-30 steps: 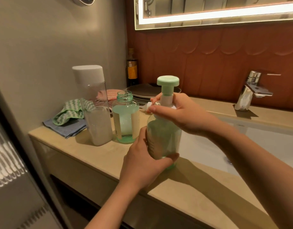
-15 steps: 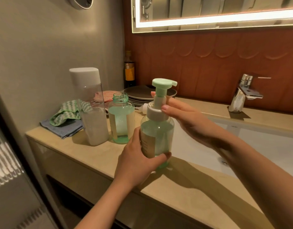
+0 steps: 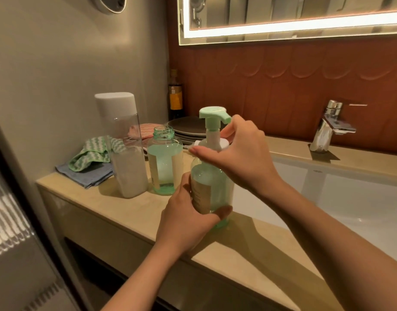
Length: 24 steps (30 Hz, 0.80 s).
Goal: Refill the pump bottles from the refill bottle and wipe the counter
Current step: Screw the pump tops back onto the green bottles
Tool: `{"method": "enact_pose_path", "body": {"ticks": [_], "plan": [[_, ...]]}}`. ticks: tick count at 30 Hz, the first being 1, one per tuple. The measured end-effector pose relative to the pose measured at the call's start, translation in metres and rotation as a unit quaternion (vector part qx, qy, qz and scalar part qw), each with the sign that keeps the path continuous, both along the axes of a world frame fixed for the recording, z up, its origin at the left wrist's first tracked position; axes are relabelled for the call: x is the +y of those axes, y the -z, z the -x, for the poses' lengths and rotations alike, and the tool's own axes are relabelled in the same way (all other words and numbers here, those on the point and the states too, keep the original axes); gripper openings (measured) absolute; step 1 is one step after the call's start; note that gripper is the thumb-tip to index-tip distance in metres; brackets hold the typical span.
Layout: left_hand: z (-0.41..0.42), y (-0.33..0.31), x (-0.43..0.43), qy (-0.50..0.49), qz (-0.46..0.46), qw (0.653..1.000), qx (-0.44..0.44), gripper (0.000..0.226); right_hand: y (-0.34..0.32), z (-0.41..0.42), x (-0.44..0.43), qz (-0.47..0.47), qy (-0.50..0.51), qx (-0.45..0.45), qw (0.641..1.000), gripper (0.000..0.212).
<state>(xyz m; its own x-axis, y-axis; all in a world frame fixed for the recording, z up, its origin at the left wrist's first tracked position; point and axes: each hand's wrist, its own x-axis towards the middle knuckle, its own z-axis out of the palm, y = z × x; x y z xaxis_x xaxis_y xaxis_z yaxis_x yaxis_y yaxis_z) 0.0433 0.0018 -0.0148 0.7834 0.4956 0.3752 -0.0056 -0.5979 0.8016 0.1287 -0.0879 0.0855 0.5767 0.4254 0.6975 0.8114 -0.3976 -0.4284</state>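
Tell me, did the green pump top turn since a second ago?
Yes. The green pump top has twisted: its spout showed no sideways tip before, and now points right, toward the faucet. The right hand grips its white collar.

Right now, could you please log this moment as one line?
left hand: holds green translucent pump bottle | right hand: grips its white pump collar | second green translucent bottle: capless, on beige counter
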Motion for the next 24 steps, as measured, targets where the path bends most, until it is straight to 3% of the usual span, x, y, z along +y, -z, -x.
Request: {"method": "enact_pose_path", "body": {"ticks": [3, 5, 7, 8, 10, 13, 18, 24], "plan": [[-0.001, 0.000, 0.000, 0.006, 0.012, 1.000, 0.001, 0.070, -0.006, -0.005, 0.005, 0.084, 0.001, -0.054, 0.995, 0.074], [0.000, 0.001, 0.001, 0.009, 0.026, 1.000, -0.005, 0.071, -0.011, -0.007, 0.004, 0.080, -0.133, 0.046, 0.987, 0.072], [0.000, 0.002, 0.002, 0.007, 0.000, 1.000, -0.001, 0.074, -0.013, -0.010, 0.001, 0.056, -0.305, 0.214, 0.926, 0.050], [0.001, 0.001, 0.002, 0.006, -0.015, 1.000, 0.003, 0.076, -0.013, -0.012, -0.001, 0.052, -0.350, 0.266, 0.896, 0.046], [0.002, 0.001, 0.002, 0.009, -0.027, 1.000, 0.007, 0.076, -0.008, -0.018, -0.003, 0.040, -0.378, 0.302, 0.874, 0.042], [0.001, 0.001, 0.003, 0.012, -0.025, 1.000, 0.008, 0.073, -0.006, -0.014, -0.003, 0.012, -0.345, 0.289, 0.893, 0.034], [0.000, 0.002, 0.002, 0.011, 0.013, 1.000, -0.003, 0.066, 0.005, -0.001, 0.006, -0.060, -0.237, 0.193, 0.950, 0.016], [0.001, -0.001, 0.000, 0.005, 0.000, 1.000, 0.001, 0.069, 0.012, 0.009, 0.005, -0.064, -0.199, 0.156, 0.965, 0.032]]}}
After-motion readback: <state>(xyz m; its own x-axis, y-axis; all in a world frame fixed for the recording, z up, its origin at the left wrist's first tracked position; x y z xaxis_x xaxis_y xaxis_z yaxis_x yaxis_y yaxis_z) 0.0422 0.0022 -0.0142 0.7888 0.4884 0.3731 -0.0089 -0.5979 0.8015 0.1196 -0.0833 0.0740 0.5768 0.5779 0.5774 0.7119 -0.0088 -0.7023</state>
